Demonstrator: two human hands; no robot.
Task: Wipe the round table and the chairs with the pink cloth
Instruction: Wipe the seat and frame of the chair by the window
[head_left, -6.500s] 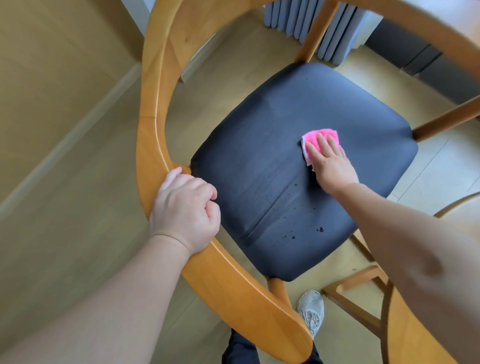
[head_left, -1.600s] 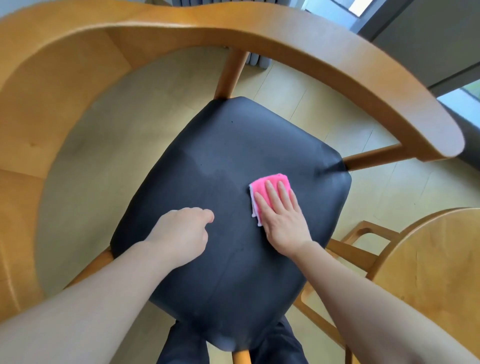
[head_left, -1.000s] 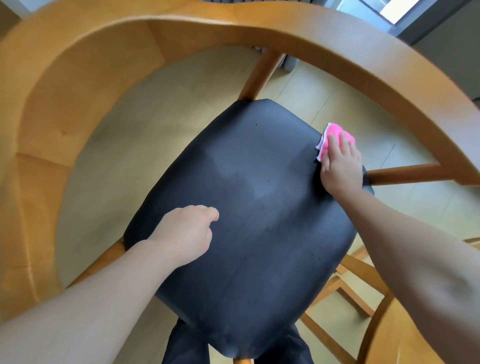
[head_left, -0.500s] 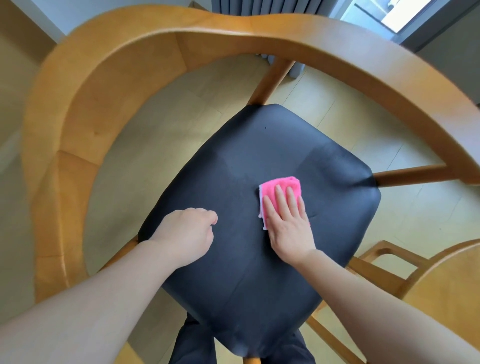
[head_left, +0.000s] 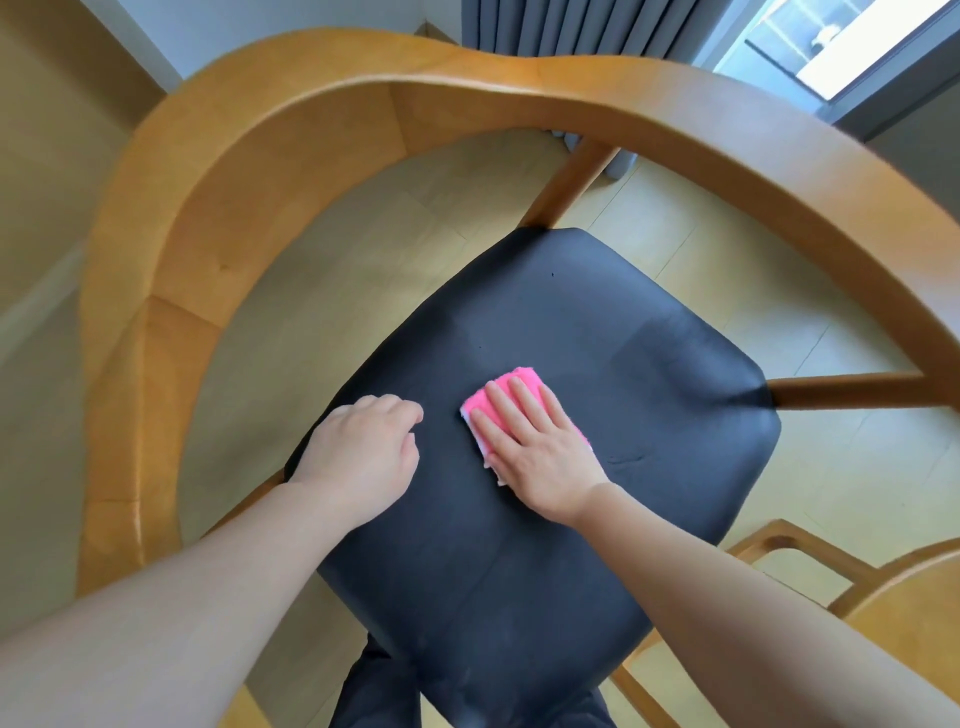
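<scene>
A wooden chair with a curved backrest (head_left: 322, 98) and a black padded seat (head_left: 639, 364) fills the view. The folded pink cloth (head_left: 511, 382) lies on the middle of the seat. My right hand (head_left: 535, 441) presses it flat with straight fingers. To its left, my left hand (head_left: 363, 452) rests on the seat as a loose fist and holds nothing.
A second wooden chair or the round table's edge (head_left: 914, 597) shows at the bottom right, close to the seat. Grey curtains (head_left: 571, 26) and a window (head_left: 841, 47) lie beyond the backrest. My dark trouser legs (head_left: 374, 686) stand below the seat's front edge. Light wood floor surrounds the chair.
My right hand slid the pink cloth from the seat's far right edge back toward the middle and a little left. My left hand stayed on the seat as a fist.
</scene>
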